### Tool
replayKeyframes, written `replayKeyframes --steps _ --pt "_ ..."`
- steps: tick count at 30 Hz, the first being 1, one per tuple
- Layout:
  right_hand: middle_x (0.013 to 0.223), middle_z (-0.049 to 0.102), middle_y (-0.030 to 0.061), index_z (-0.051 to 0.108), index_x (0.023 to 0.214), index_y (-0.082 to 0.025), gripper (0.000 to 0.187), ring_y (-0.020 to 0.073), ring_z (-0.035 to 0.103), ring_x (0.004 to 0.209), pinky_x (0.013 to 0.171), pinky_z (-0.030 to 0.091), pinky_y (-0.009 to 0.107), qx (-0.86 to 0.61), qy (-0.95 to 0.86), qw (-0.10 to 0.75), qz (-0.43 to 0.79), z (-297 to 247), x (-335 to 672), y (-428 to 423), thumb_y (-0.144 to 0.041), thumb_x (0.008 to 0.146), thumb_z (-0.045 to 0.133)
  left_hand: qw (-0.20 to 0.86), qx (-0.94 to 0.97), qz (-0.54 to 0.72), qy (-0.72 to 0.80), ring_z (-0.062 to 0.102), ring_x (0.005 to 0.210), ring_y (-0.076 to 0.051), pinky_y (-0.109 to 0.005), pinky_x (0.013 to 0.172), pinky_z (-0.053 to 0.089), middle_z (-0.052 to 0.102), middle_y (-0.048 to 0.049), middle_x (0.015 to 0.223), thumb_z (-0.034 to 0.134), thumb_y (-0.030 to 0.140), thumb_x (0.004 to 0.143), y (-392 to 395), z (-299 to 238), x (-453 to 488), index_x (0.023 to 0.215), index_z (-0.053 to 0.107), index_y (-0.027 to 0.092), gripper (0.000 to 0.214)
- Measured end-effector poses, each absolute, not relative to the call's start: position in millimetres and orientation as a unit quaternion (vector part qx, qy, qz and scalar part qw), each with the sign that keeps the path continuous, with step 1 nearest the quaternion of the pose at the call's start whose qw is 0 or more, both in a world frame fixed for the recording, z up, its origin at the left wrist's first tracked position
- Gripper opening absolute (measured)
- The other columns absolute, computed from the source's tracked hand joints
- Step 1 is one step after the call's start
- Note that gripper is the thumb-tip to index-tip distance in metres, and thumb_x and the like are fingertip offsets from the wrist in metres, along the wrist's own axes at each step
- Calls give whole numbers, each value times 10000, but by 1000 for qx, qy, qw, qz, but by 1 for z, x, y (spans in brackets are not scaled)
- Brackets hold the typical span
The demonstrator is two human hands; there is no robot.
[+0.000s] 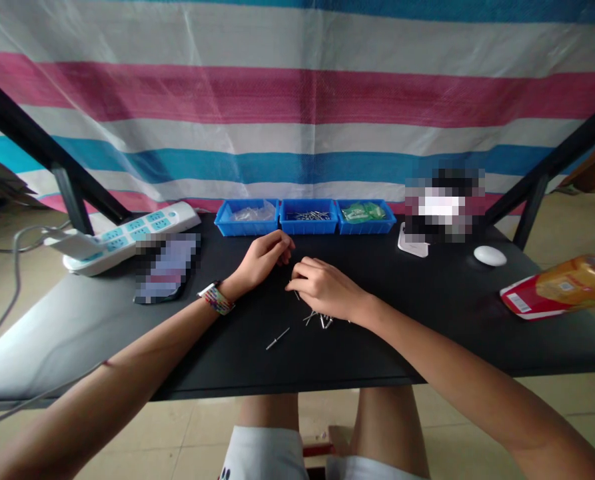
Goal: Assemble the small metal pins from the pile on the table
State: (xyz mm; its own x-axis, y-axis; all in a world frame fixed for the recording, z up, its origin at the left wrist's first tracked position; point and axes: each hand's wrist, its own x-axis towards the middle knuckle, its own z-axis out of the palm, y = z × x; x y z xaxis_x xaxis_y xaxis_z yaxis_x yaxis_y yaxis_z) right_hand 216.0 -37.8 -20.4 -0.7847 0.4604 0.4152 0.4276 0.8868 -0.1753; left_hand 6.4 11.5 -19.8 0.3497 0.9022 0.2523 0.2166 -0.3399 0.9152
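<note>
My left hand [264, 259] rests on the black table [377, 333] with its fingers curled inward; what they hold, if anything, is hidden. My right hand [322, 288] lies just to its right, fingers pinched together near a thin metal pin. Under and beside the right wrist lies a small heap of metal pins [320, 320]. One single pin [277, 339] lies apart, closer to me. A beaded bracelet [218, 300] circles my left wrist.
Three blue bins line the table's back: one with clear bags [247, 217], one with metal pins [308, 217], one with green packets [366, 217]. A white power strip [132, 233] sits back left, a white round object [490, 255] and a red-yellow packet [557, 290] on the right.
</note>
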Motion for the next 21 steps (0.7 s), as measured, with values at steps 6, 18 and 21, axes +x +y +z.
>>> replayKeyframes --steps 6,18,21 --pt "1010 670 86 765 980 -179 156 230 590 990 862 519 362 -304 -911 265 86 -21 234 -16 -51 974 675 412 715 397 402 634 674 -160 -265 620 488 649 -23 753 567 476 1017 15 -24 4 959 666 163 333" --pt "941 757 32 767 991 -193 86 176 695 829 765 534 301 -348 -756 428 353 -37 235 5 -181 923 717 435 732 376 365 604 699 -147 -259 639 483 646 -20 807 748 472 928 11 -18 4 957 687 157 323" --pt "945 783 35 770 1046 -195 151 186 722 836 787 553 320 -350 -728 427 406 -38 234 6 -226 902 736 423 744 370 361 575 671 -134 -245 606 449 645 -16 801 753 452 928 10 -19 4 944 688 158 302"
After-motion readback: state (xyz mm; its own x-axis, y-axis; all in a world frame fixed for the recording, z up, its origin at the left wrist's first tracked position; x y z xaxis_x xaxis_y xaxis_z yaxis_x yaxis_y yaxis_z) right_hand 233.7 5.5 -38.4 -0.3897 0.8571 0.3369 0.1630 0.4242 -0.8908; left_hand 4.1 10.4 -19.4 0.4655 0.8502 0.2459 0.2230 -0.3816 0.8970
